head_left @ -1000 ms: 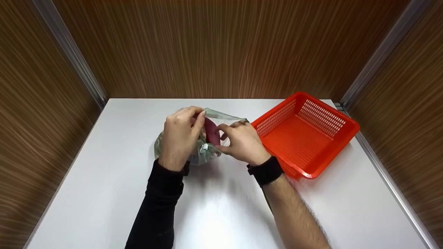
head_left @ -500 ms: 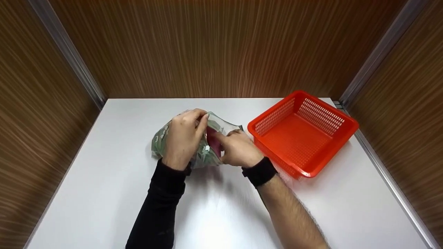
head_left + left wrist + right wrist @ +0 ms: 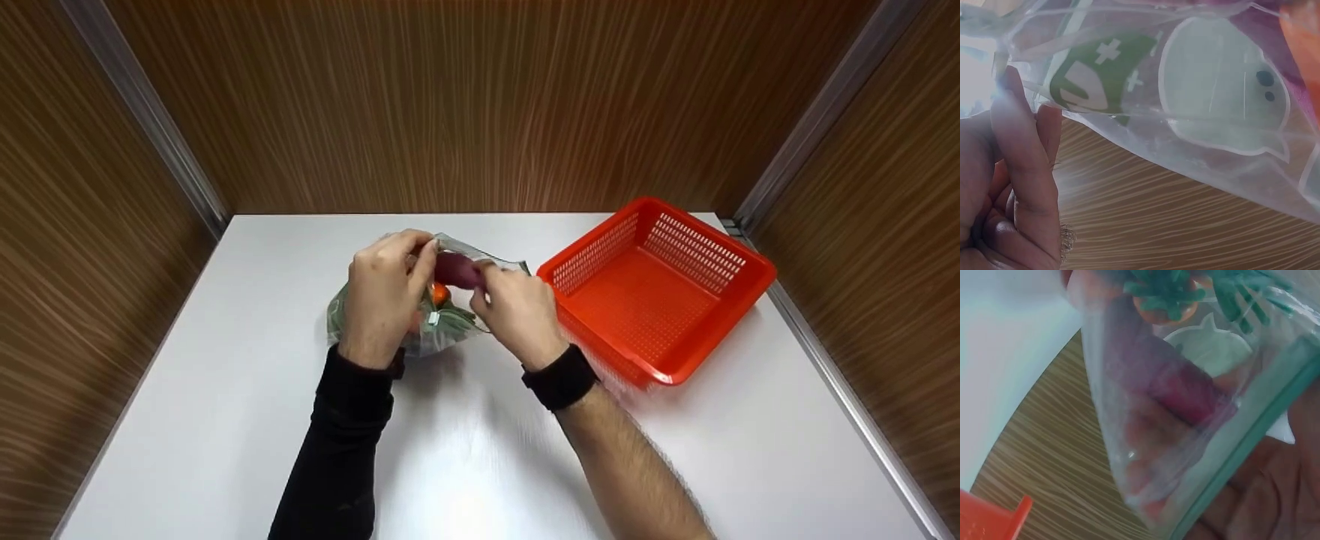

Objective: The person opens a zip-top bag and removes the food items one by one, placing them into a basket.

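A recording booth: bare white table (image 3: 225, 420) boxed by wood-grain walls (image 3: 465, 105).

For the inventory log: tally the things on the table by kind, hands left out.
Clear printed zip bag: 1
Purple piece: 1
Orange piece with green top: 1
Red basket: 1
Total: 4

Tabletop (image 3: 225, 420) bare left of and in front of the plastic bag (image 3: 450, 330); free passage there. Orange basket (image 3: 660, 292) stands just right of the right hand (image 3: 517, 311), blocking the right side; only a narrow gap between them. Wood-grain walls (image 3: 480, 105) close off back and both sides. Bag film crowds both wrist views.
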